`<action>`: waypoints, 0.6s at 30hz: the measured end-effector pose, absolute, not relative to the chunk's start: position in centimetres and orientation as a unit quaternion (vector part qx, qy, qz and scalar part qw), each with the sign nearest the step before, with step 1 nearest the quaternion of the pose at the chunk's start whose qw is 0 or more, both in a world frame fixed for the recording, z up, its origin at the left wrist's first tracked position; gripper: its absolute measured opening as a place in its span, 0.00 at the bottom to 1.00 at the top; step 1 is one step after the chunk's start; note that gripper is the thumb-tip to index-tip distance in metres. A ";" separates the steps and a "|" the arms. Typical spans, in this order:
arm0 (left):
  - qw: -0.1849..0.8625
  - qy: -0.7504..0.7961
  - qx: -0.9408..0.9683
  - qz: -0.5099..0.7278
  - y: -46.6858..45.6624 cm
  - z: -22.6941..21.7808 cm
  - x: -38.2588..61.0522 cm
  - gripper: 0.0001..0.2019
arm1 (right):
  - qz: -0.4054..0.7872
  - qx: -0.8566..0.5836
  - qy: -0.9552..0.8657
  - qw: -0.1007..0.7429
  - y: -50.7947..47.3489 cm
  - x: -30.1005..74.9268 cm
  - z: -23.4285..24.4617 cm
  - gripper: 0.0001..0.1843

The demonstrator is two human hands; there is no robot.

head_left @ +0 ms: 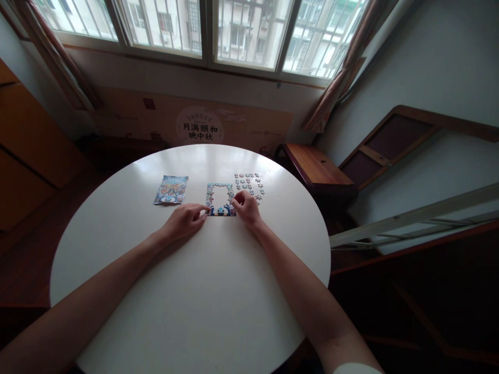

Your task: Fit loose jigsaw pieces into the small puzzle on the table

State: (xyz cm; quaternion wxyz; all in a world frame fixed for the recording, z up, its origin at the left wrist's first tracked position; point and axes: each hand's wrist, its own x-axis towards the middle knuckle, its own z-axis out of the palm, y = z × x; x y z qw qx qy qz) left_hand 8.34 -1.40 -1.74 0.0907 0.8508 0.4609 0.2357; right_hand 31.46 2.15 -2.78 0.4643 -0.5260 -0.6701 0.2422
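A small jigsaw puzzle frame (220,199), its border built and its middle bare, lies on the round white table (195,291). My left hand (184,220) rests flat at the frame's lower left corner, fingers stretched toward it. My right hand (245,206) sits at the frame's lower right edge with fingers curled in a pinch, seemingly on a puzzle piece too small to make out. Several loose puzzle pieces (249,184) are spread just right of the frame. A colourful picture card (171,189) lies to the left.
A wooden side table (317,171) stands beyond the table's right edge, with a framed panel (390,145) leaning on the wall. Windows (202,31) and curtains run along the back. A cardboard box with printed characters (198,127) sits under the window.
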 end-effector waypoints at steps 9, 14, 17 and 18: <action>0.092 0.461 0.850 0.237 -1.4 -1.8 8.3 0.15 | 0.251 -0.513 -0.672 0.471 2.3 31.5 -2.8 0.05; 0.090 0.461 0.851 0.236 -1.3 -1.8 8.3 0.14 | 0.248 -0.514 -0.677 0.464 2.3 31.5 -2.9 0.06; 0.089 0.461 0.850 0.237 -1.3 -1.9 8.3 0.14 | 0.239 -0.520 -0.681 0.457 2.3 31.5 -3.0 0.06; 0.089 0.460 0.850 0.239 -1.3 -1.9 8.3 0.14 | 0.236 -0.521 -0.683 0.455 2.3 31.5 -3.0 0.06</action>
